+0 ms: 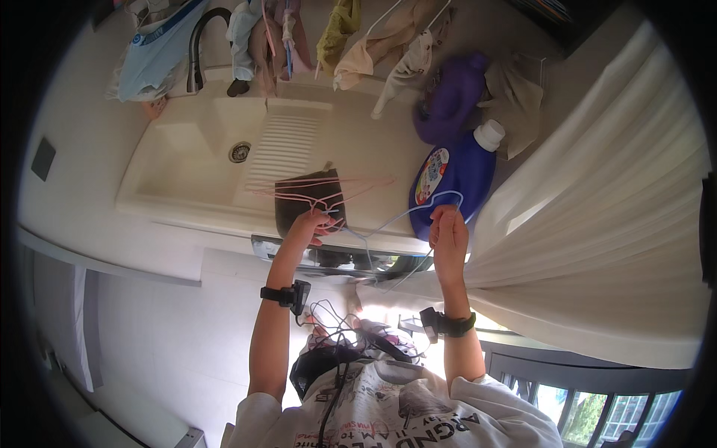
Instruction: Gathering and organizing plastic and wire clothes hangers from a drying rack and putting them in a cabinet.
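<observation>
Several pink clothes hangers (319,197) are bunched by their hooks in my left hand (320,223), above the front edge of the sink counter. A blue clothes hanger (386,225) spans the space between my hands. My right hand (449,232) grips one end of it, while its other end reaches my left hand. Behind the pink hangers lies a dark cloth or pouch (308,199) on the counter's edge. A dark blue detergent bottle (459,168) with a white cap stands just beyond my right hand.
A white sink (185,162) with a ribbed washboard (285,140) and a dark faucet (194,61) is at the left. Clothes (386,45) hang along the back. A purple bottle (454,95) stands behind the blue one. A white curtain (588,224) drapes at the right. Black cables (341,330) hang before my body.
</observation>
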The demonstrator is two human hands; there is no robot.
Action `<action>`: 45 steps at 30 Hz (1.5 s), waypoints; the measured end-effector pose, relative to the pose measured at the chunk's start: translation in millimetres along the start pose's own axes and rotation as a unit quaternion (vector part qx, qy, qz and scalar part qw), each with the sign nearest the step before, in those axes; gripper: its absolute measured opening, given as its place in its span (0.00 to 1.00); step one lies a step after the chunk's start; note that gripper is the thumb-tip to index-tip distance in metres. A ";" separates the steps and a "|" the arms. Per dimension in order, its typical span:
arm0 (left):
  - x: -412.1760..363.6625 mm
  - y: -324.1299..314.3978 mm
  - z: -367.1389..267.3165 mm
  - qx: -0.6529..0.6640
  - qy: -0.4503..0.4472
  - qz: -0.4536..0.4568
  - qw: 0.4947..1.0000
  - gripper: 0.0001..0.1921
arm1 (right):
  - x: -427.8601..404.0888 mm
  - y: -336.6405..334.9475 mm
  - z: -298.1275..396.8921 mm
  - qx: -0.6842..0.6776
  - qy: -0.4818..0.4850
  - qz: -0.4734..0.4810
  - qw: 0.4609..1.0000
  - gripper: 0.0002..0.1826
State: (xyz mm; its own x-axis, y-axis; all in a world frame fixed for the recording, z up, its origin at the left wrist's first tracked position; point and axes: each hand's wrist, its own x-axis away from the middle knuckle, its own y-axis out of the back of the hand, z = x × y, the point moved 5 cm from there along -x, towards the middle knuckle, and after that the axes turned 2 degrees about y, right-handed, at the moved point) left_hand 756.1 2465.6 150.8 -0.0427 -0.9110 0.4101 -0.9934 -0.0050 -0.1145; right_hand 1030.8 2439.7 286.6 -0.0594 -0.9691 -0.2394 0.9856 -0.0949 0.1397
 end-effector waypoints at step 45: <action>-3.3 -78.3 85.2 0.111 -0.029 -0.145 0.983 0.13 | 99.6 56.5 -154.7 0.086 -0.063 0.108 0.988 0.08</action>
State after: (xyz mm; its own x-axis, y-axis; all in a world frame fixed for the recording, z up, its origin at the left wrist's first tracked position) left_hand 843.1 2433.8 81.3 0.2506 -0.8805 0.4024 -0.9150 -0.3511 -0.1986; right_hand 1105.1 2373.0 122.0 0.1200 -0.9906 -0.0655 0.9367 0.0911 0.3380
